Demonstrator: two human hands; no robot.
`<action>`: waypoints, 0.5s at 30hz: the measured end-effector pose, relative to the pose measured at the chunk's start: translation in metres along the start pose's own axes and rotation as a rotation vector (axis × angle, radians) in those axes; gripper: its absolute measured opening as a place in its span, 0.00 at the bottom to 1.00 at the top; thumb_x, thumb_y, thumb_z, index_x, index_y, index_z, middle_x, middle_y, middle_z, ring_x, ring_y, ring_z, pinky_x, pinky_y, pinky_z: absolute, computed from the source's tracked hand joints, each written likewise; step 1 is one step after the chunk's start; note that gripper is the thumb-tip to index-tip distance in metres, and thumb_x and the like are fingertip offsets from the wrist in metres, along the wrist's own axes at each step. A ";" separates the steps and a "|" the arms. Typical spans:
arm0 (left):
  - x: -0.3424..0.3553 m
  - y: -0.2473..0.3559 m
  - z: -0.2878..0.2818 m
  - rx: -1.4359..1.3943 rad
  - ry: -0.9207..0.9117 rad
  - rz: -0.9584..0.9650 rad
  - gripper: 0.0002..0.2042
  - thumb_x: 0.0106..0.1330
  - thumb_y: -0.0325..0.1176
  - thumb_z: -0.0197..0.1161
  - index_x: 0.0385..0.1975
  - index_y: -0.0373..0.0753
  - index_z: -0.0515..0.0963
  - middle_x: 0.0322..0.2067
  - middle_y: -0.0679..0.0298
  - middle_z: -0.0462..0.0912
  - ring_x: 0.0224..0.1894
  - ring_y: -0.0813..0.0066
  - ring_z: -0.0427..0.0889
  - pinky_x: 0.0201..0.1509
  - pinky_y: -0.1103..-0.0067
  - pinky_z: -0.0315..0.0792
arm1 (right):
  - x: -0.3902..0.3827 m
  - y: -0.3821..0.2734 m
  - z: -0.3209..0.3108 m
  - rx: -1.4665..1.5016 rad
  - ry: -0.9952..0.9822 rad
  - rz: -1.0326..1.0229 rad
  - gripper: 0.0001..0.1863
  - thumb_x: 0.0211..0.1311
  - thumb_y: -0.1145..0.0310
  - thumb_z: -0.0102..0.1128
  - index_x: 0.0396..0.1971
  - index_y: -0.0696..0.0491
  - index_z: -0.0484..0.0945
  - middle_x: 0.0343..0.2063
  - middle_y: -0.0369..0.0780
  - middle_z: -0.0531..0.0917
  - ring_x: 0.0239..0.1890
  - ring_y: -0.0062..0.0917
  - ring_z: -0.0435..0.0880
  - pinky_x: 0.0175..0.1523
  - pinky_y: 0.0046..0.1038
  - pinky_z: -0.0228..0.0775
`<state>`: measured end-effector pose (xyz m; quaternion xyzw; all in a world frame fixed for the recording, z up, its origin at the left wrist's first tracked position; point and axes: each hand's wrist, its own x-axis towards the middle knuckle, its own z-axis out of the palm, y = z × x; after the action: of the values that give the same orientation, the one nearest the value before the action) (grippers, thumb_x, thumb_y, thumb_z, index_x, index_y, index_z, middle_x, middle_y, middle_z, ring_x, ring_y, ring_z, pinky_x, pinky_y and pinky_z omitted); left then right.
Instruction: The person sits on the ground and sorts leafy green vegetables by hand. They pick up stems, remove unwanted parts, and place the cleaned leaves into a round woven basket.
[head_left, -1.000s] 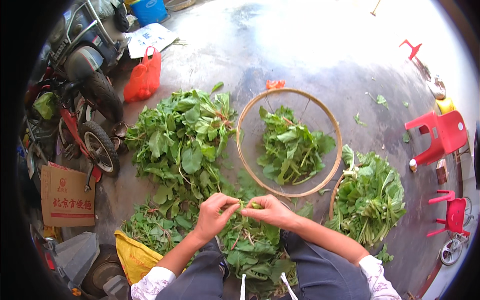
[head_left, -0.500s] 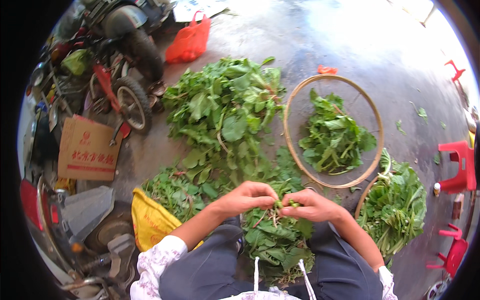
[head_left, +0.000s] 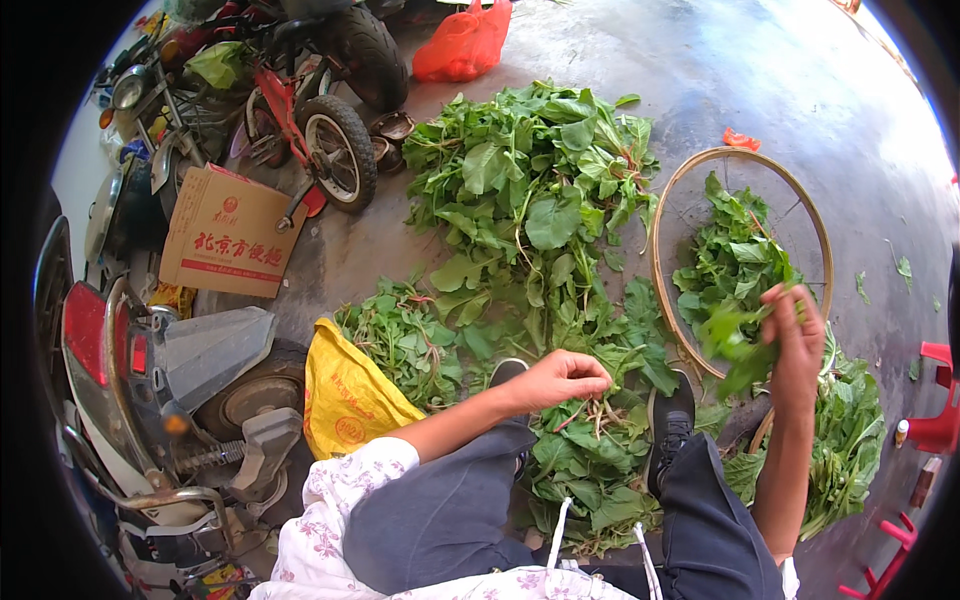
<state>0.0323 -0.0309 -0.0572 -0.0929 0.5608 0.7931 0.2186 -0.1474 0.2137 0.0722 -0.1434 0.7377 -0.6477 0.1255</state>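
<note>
My right hand (head_left: 795, 325) is raised over the lower part of the round hooped tray (head_left: 822, 225), closed on a blurred bunch of leafy greens (head_left: 732, 335); more greens lie inside the hoop. My left hand (head_left: 568, 380) is pinched above a pile of greens and pale roots (head_left: 590, 470) between my feet; whether anything small is in its fingertips I cannot make out. A large heap of greens (head_left: 520, 170) lies ahead, a smaller pile (head_left: 400, 350) at the left beside a yellow sack (head_left: 350, 390), another (head_left: 840, 450) at the right.
Along the left stand a grey scooter (head_left: 215, 355), a red bicycle (head_left: 290, 110) and a cardboard box (head_left: 225, 235). A red plastic bag (head_left: 460, 40) lies further back. Red plastic stools (head_left: 935, 425) stand at the right edge of the concrete floor.
My hands have parted: the right has risen to the right with greens in it, the left stays low over the pile. The view has swung, shifting the scene rightward and upward.
</note>
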 end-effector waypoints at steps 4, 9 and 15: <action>0.005 -0.020 0.001 0.520 0.061 0.129 0.11 0.66 0.34 0.63 0.42 0.34 0.81 0.34 0.63 0.85 0.36 0.77 0.83 0.42 0.79 0.76 | 0.024 -0.005 -0.020 -0.210 0.219 -0.265 0.10 0.72 0.65 0.54 0.41 0.55 0.79 0.22 0.29 0.75 0.24 0.09 0.67 0.29 0.16 0.55; 0.004 -0.042 0.000 0.803 0.025 0.272 0.10 0.63 0.31 0.63 0.41 0.35 0.81 0.33 0.58 0.84 0.36 0.62 0.84 0.40 0.73 0.76 | 0.048 0.030 -0.036 -0.618 0.217 -0.442 0.09 0.70 0.68 0.56 0.44 0.58 0.78 0.31 0.37 0.83 0.28 0.17 0.76 0.35 0.20 0.66; 0.000 -0.049 -0.003 1.120 0.053 0.406 0.09 0.61 0.37 0.67 0.31 0.36 0.82 0.42 0.61 0.82 0.46 0.61 0.78 0.51 0.69 0.73 | 0.029 0.089 -0.037 -1.257 0.020 -0.379 0.36 0.55 0.65 0.66 0.65 0.50 0.64 0.59 0.42 0.73 0.55 0.34 0.74 0.57 0.35 0.61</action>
<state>0.0542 -0.0205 -0.1002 0.1256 0.9056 0.3999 0.0644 -0.1925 0.2475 -0.0116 -0.3107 0.9387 -0.1054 -0.1052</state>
